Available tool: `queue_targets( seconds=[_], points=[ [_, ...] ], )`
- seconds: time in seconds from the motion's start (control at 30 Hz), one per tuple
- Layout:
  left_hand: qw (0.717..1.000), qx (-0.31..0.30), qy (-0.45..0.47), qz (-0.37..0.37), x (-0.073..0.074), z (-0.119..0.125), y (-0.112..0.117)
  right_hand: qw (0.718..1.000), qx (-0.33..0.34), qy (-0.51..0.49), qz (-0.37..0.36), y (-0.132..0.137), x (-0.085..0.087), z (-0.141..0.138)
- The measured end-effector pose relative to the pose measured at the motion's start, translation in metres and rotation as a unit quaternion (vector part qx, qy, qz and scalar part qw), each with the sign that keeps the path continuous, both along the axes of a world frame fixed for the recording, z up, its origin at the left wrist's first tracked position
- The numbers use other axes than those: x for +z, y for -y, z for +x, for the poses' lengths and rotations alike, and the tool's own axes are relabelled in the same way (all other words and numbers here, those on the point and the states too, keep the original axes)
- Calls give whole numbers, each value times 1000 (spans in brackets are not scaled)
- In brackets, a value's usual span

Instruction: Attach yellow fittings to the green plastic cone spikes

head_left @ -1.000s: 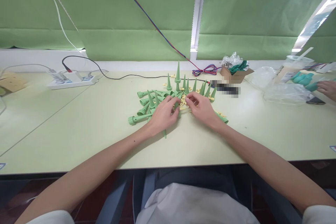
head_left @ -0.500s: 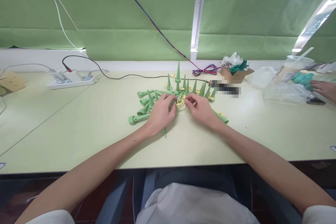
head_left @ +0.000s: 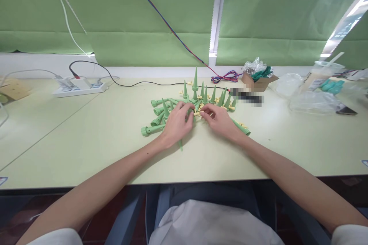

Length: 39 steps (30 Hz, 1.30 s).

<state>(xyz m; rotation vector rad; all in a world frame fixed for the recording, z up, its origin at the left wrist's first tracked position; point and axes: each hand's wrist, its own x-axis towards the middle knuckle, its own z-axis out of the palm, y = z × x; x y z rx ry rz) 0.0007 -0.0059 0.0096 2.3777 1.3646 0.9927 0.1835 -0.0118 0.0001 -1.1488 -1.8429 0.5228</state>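
Both of my hands are in among a heap of green plastic spikes (head_left: 194,80), some standing on end and some lying flat. My left hand (head_left: 178,122) is curled at the heap's near side, thumb and fingers close together; what lies inside the fingers is hidden. From under its palm a pointed green tip (head_left: 180,145) sticks out toward me. My right hand (head_left: 220,120) pinches with thumb and forefinger at a small yellow plastic piece (head_left: 197,114), just right of the left fingertips. More small yellow pieces (head_left: 243,125) lie around the spikes.
A blurred dark object (head_left: 247,96) lies behind the heap on the right, near a small cardboard box (head_left: 260,82). Farther right are a plastic cup (head_left: 319,76), clear bags and a phone (head_left: 346,110). A white power strip (head_left: 80,90) sits at left, its black cable crossing the table.
My right hand has shifted slightly left, and a yellow piece now shows at its fingertips. My left hand is nearly still. Another person's hand at the far right has gone from view.
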Motion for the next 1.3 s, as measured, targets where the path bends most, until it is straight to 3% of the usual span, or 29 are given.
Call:
queue_targets(
  seconds=[0.4,0.73,1.3],
  points=[
    [1000,-19,-3,8,-1,1,2,999,28,-10,-11,1,0,0],
    [999,-32,-43,2,-4,0,1,999,15,-28,-6,0,-2,1],
    [998,-53,-25,-14,-4,0,2,1000,6,11,-17,1,1,1]
  ],
)
